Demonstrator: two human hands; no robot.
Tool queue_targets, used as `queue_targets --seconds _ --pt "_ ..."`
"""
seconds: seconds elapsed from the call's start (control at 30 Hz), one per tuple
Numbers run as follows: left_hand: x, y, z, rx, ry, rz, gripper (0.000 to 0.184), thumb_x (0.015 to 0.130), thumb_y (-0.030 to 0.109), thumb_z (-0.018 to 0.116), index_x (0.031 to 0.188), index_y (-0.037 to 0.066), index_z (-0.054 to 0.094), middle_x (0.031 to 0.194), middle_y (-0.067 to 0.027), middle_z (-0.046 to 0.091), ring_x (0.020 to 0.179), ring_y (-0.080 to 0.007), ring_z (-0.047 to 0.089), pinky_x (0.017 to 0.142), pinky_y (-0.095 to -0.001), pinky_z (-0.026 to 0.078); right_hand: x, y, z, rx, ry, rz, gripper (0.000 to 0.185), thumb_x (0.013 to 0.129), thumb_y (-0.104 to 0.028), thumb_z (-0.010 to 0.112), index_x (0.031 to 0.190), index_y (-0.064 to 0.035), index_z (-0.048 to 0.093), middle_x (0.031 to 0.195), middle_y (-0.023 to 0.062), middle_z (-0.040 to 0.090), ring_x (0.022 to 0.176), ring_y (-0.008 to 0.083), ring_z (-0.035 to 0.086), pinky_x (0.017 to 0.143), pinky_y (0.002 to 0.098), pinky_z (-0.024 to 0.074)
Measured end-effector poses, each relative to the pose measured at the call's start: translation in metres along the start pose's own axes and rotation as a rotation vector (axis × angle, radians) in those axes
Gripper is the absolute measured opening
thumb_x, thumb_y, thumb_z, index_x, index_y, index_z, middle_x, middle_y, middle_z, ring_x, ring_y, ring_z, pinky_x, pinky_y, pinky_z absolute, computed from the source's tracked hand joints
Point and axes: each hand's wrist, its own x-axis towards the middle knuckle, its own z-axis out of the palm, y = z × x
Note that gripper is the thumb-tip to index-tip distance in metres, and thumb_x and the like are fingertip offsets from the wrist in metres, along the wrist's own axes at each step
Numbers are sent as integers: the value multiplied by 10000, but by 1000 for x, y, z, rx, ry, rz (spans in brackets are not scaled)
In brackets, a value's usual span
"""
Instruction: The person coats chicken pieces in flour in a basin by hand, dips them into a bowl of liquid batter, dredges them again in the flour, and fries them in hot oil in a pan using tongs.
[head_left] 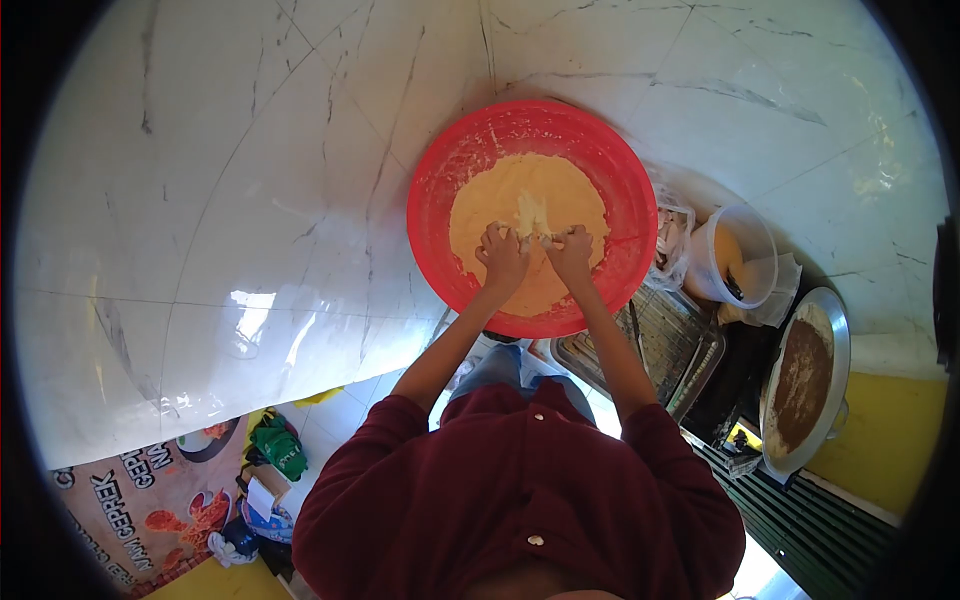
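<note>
A large red plastic basin holds a broad bed of pale orange-yellow flour. Both of my hands are inside it, side by side over the flour. The fingers of my left hand are curled in, with small pale bits at the fingertips. My right hand, close by, is also curled, its thumb side toward the left. A lighter, whitish floury patch lies just beyond and between the hands. What the fingers pinch is too small and coated to name.
Right of the basin are a clear plastic bag, a translucent tub, a wire-racked metal tray and a wide metal pan with brown contents. Marbled walls rise behind and left. A printed banner hangs lower left.
</note>
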Motion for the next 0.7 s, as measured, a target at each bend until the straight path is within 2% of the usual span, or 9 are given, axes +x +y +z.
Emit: queue_targets --seconds 0.2,0.27,0.3,0.37,0.4,0.47,0.5,0.57,0.7 --pt "-1 -9 5 -114 86 -80 258 815 254 534 934 24 537 1196 -164 345 1125 -306 327 845 -499 246 -4 -9 -15 9 64 110 261 641 -299 696 766 -70 684 984 99 482 977 294 408 821 434 333" --pt "-8 -10 10 -81 23 126 261 820 251 529 933 16 537 1176 -170 362 1122 -301 341 862 -507 243 -11 -20 -16 -75 18 -21 263 635 -307 697 750 -71 688 1039 76 478 1061 293 356 876 462 268" --pt "-6 -13 11 -81 22 127 261 820 251 529 933 16 537 1176 -170 362 1122 -301 341 862 -507 243 -11 -19 -16 -75 19 -20 263 635 -307 697 750 -71 688 1039 76 478 1061 293 356 876 462 268" --pt "2 -20 12 -243 78 -40 269 824 249 525 946 10 538 1147 -171 395 1108 -308 364 882 -494 250 -9 -19 -18 -31 77 112 265 632 -316 700 728 -70 690 1105 65 468 1114 294 315 904 501 210" --pt "0 -19 10 -242 78 -39 269 824 249 525 946 10 538 1147 -171 395 1108 -308 364 882 -494 250 -10 -22 -18 -30 78 113 265 632 -316 700 728 -70 690 1105 65 468 1114 294 315 904 501 210" --pt "-6 -16 8 -167 134 159 289 827 252 519 974 3 538 1121 -172 419 1084 -313 395 890 -483 260 -15 -28 -19 -86 63 16 260 639 -316 693 714 -66 690 1142 65 459 1151 299 289 921 523 179" --pt "-8 -15 6 -165 135 160 289 827 252 519 974 3 538 1121 -172 419 1084 -313 395 890 -483 260 -14 -28 -18 -85 63 16 260 639 -316 693 714 -66 690 1142 65 459 1151 299 289 921 523 179" --pt "-10 -15 3 -16 104 126 314 832 256 512 1011 -1 537 1105 -169 438 1062 -309 418 890 -462 267 -13 -27 -16 -60 5 74 263 645 -315 687 718 -62 692 1151 61 457 1187 302 258 944 524 145" --pt "-4 -19 4 -166 77 -91 333 834 266 507 1033 0 533 1108 -162 431 1085 -294 397 895 -473 253 -13 -25 -20 -14 49 95 264 651 -321 682 721 -68 694 1148 58 458 1188 301 257 942 527 144"
